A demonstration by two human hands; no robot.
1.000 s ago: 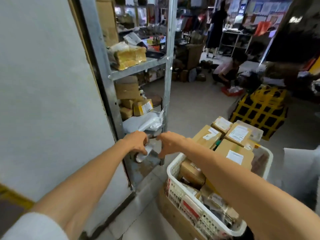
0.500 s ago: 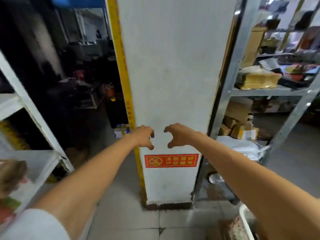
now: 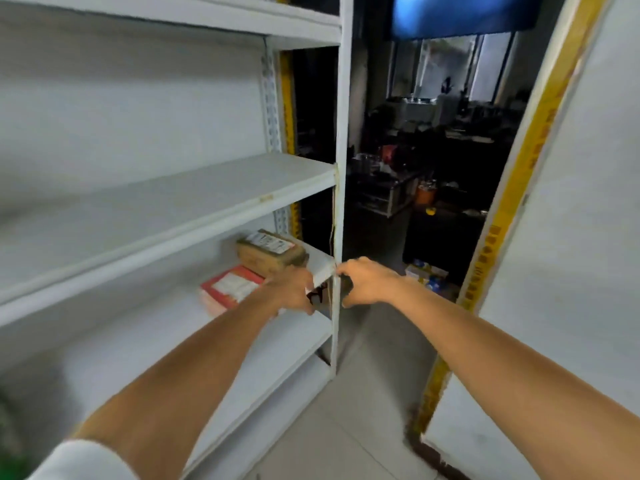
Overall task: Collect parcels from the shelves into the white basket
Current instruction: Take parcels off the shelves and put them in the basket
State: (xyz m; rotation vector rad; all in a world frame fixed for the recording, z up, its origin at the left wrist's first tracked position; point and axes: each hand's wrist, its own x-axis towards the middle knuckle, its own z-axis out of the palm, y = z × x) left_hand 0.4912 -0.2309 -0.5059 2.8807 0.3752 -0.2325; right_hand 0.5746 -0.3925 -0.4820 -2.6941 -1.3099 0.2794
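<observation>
brown parcel (image 3: 272,252), red parcel (image 3: 230,287) on white shelf (image 3: 320,263)

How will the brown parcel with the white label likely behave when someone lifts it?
The brown parcel looks boxy with firm edges, so it should stay stiff, not flop. It lies flat on the shelf, so it is unlikely to roll or tip. Its wrap looks like tape, perhaps a little slippery; its weight cannot be judged.

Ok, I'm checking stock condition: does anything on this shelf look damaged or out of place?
Nothing clearly damaged. The brown parcel and red parcel lie flat on the shelf, turned at different angles. Blur hides finer detail.
</observation>
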